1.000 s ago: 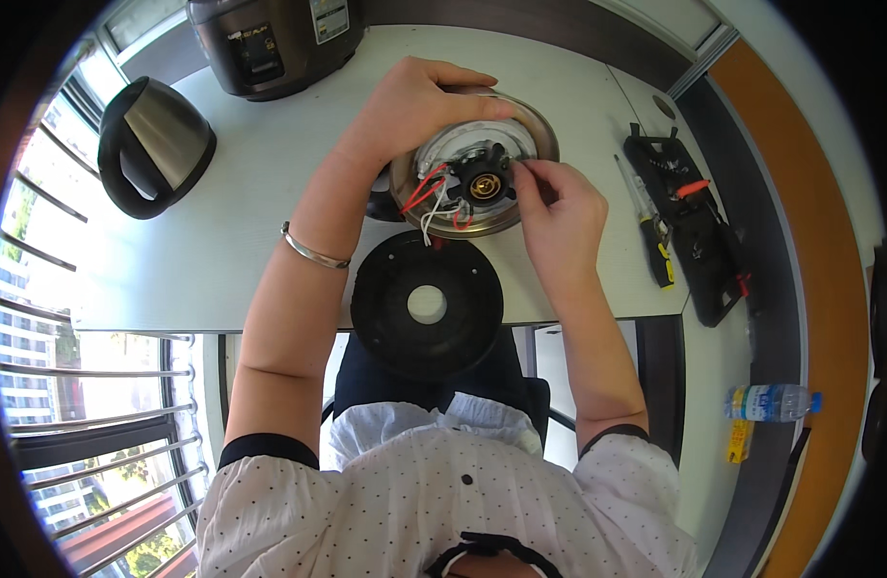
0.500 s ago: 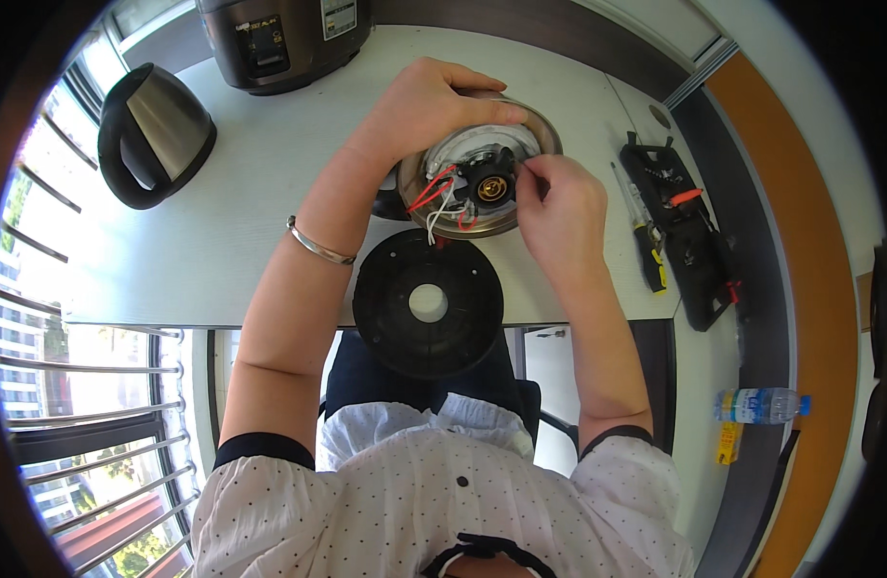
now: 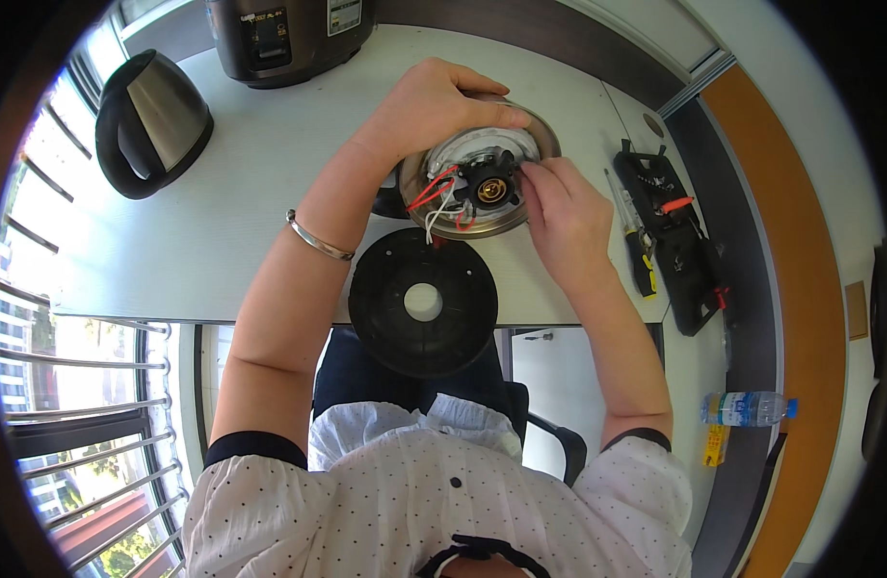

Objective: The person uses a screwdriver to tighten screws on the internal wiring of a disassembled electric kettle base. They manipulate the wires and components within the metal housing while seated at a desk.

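Note:
An upturned metal kettle body (image 3: 411,188) lies on the table with its underside exposed. In its middle sits a round black connector (image 3: 479,183) with brass-coloured rings, among red wires (image 3: 432,196) and white wires (image 3: 436,220). My left hand (image 3: 443,106) is closed over the far rim of the kettle body, thumb on top. Beside the connector's right edge, my right hand (image 3: 569,222) pinches with thumb and forefinger; what is between the fingertips is hidden. A black round cover (image 3: 385,323) with a central hole overhangs the near table edge, just below the kettle body.
A steel kettle (image 3: 159,125) with a black handle stands at the left, and a brown rice cooker (image 3: 299,43) at the back. To the right lie a yellow-black screwdriver (image 3: 643,260) and a black tool case (image 3: 689,270). Farther right is a water bottle (image 3: 747,408).
My right hand has shifted slightly, its fingers still pinched beside the connector. My left hand keeps its hold on the rim. The whole view has moved a little.

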A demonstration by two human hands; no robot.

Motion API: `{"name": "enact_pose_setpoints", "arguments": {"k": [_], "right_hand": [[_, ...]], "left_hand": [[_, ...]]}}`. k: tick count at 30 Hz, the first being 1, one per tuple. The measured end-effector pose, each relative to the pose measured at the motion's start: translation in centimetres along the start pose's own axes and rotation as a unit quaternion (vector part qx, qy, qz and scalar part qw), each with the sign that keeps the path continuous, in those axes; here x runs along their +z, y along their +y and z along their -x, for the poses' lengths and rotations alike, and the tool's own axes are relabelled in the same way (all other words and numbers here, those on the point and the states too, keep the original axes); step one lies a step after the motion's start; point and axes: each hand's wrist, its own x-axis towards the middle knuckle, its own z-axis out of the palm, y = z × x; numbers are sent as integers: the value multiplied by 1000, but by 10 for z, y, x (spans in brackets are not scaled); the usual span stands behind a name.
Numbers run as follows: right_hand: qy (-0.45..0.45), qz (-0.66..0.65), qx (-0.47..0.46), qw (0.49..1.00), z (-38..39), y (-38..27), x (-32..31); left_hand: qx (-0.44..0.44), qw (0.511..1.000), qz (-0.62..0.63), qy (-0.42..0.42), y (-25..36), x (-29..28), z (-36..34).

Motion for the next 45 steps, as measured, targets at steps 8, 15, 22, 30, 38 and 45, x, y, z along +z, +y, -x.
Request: {"name": "enact_pose_setpoints", "arguments": {"k": [8, 15, 22, 30, 38, 45], "right_hand": [[-23, 8, -32, 999, -3, 0, -1], [-62, -3, -112, 992, -8, 10, -1], [-74, 40, -197, 977, -14, 21, -8], [-111, 123, -141, 976, -11, 10, -10], [-158, 154, -135, 966, -20, 2, -15], [-186, 126, -134, 965, -23, 3, -13]], "left_hand": [[9, 1000, -13, 2, -2, 0, -1], [7, 1000, -6, 2, -1, 0, -1], [12, 1000, -2, 8, 0, 0, 1], [17, 1000, -11, 3, -4, 0, -1], [19, 1000, -11, 6, -5, 0, -1], [22, 1000, -12, 10, -4, 0, 0]]}}
